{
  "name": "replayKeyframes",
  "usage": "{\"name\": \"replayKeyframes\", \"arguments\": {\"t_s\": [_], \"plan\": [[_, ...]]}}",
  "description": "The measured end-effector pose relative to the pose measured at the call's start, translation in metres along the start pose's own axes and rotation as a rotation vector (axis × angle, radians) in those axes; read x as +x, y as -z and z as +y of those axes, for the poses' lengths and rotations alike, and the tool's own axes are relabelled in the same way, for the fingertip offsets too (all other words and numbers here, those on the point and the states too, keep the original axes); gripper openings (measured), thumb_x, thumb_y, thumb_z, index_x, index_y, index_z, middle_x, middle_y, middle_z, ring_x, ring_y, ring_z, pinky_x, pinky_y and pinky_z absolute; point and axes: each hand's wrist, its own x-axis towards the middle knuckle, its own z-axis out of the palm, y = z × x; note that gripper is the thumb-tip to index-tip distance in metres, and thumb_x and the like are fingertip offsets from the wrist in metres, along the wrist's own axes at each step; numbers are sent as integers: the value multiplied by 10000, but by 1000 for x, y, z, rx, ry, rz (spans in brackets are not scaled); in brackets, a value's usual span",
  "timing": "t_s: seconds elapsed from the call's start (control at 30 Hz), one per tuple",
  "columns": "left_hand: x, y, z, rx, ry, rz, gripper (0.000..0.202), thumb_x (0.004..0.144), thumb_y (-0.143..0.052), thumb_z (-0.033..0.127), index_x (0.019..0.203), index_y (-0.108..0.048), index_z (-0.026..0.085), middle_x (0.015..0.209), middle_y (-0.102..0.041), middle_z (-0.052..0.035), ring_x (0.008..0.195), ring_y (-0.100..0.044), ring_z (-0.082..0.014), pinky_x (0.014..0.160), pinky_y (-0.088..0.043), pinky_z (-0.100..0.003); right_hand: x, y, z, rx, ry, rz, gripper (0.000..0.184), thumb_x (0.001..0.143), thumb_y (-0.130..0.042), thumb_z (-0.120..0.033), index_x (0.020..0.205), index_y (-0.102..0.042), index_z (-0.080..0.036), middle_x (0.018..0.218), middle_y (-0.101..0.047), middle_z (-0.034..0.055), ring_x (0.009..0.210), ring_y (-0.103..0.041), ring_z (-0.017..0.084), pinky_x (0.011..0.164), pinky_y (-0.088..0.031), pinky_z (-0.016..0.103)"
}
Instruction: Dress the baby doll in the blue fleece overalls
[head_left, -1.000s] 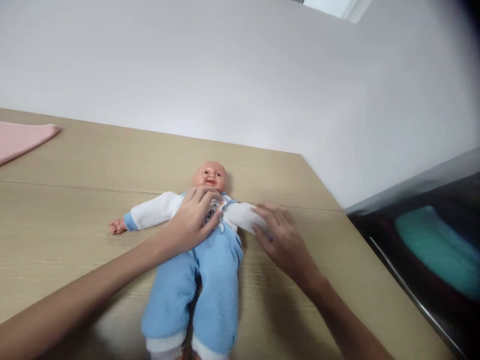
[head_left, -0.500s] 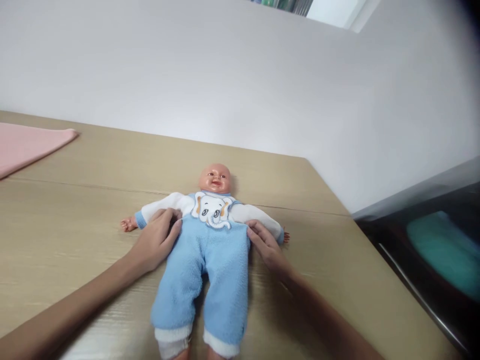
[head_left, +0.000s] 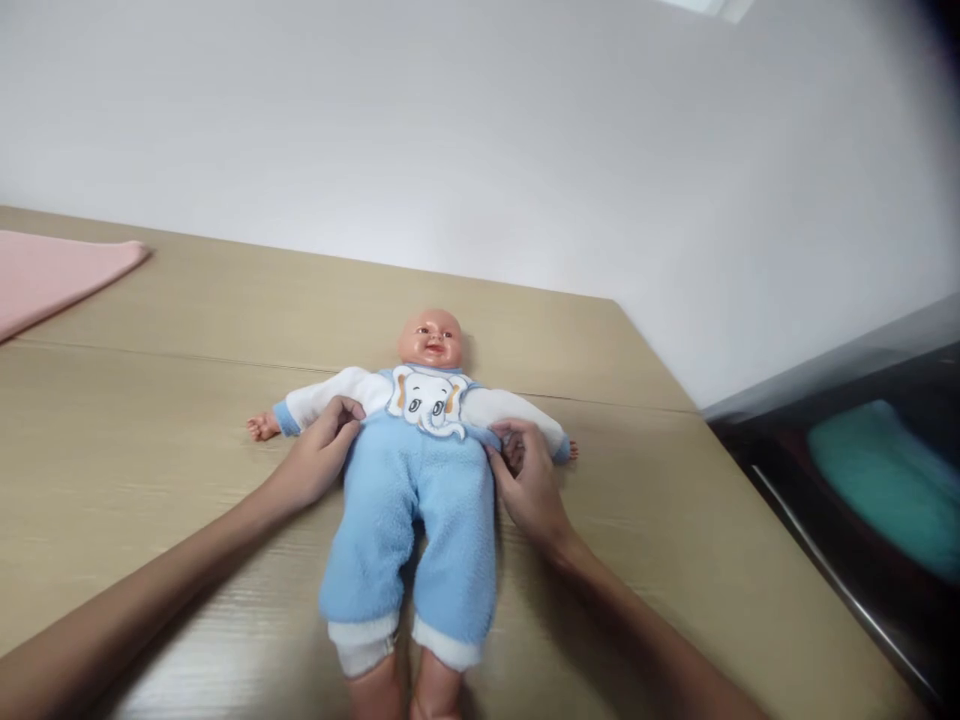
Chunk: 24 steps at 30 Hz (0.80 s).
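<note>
A bald baby doll point(head_left: 433, 340) lies on its back, arms spread and head toward the wall. It wears a white-sleeved top with an elephant patch point(head_left: 427, 400) and fuzzy blue pants point(head_left: 420, 500) with white cuffs; its bare lower legs show below them. At the waist on the left side, my left hand point(head_left: 326, 445) pinches the edge of the clothing. On the opposite side my right hand point(head_left: 529, 475) has thumb and fingers closed on a blue edge at the waist. Whether that edge belongs to the top or the pants, I cannot tell.
The doll rests on a wooden table point(head_left: 225, 310) against a pale wall point(head_left: 375, 130). A folded pink cloth point(head_left: 60, 275) lies at the far left. Beyond the table's right edge is a dark seat-like object point(head_left: 780, 500) with a teal item point(head_left: 885, 480) on it.
My right hand has curled more tightly and lifted the blue edge a little. The doll's pants sit slightly higher, showing more of its legs; the view has tilted down slightly.
</note>
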Motion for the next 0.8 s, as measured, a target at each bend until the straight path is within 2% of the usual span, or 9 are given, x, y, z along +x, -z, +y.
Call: {"name": "replayKeyframes", "arguments": {"t_s": [0.13, 0.2, 0.27, 0.37, 0.5, 0.57, 0.63, 0.7, 0.8], "plan": [[-3, 1, -3, 153, -103, 34, 222, 1025, -477, 291, 1228, -541, 228, 1234, -723, -117, 1135, -706, -301, 1059, -577, -506, -8, 12, -10, -80, -5, 6, 237, 1053, -705, -392, 1244, -689, -253, 1195, -727, 119, 986, -674, 313, 945, -614, 534], [-15, 2, -1, 216, -163, 70, 265, 1050, -469, 292, 1296, -530, 214, 1351, -722, -182, 1296, -705, -354, 1174, -558, -593, -24, 21, -27, -117, 56, -4, 252, 1077, -684, -367, 1309, -680, -269, 1276, -728, 143, 1122, -701, 355, 1000, -622, 579], [-41, 0, 6, 259, -191, 98, 343, 1106, -464, 342, 1413, -525, 204, 1450, -699, -213, 1408, -681, -395, 1223, -543, -652, -50, 30, -49, -158, 156, -48, 306, 1102, -690, -333, 1404, -648, -311, 1424, -714, 162, 1359, -676, 408, 1135, -594, 652], [-103, -13, 18, 251, -168, 151, 439, 1162, -490, 409, 1580, -490, 274, 1566, -667, -179, 1485, -663, -397, 1252, -552, -683, -101, 37, -75, -209, 242, -204, 593, 1075, -739, -290, 1625, -538, -388, 1646, -635, 154, 1529, -617, 451, 1220, -574, 712], [-190, -50, 2, 191, -117, 204, 761, 1079, -660, 467, 1777, -369, 374, 1753, -550, -176, 1572, -621, -450, 1198, -628, -709, -162, 28, -73, -223, 256, -323, 977, 964, -906, -486, 1789, -401, -354, 1861, -421, 185, 1573, -605, 521, 1154, -671, 667], [-216, -65, -21, 221, -185, 225, 1087, 908, -844, 528, 1837, -292, 412, 1702, -608, -187, 1459, -705, -505, 1092, -689, -720, -180, 20, -61, -262, 258, -344, 1189, 879, -984, -638, 1835, -343, -342, 1908, -332, 211, 1594, -579, 568, 1144, -680, 672], [-228, -72, -43, 257, -225, 198, 1284, 729, -978, 564, 1828, -327, 437, 1639, -670, -185, 1325, -776, -527, 977, -732, -695, -189, 12, -52, -278, 288, -351, 1346, 795, -1017, -736, 1859, -298, -332, 1933, -267, 230, 1607, -552, 605, 1134, -681, 690], [-232, -70, -54, 333, -302, 149, 1372, 670, -1019, 572, 1834, -323, 370, 1639, -671, -217, 1317, -785, -529, 950, -744, -655, -193, 9, -48, -265, 308, -345, 1358, 779, -1043, -687, 1854, -303, -312, 1949, -222, 227, 1625, -528, 611, 1141, -675, 699], [-231, -61, -47, 403, -366, 150, 1220, 742, -979, 518, 1789, -383, 327, 1553, -721, -220, 1283, -810, -489, 933, -754, -597, -192, 9, -52, -245, 302, -323, 1130, 840, -996, -399, 1792, -398, -285, 1949, -248, 191, 1662, -505, 563, 1193, -658, 672]]}}
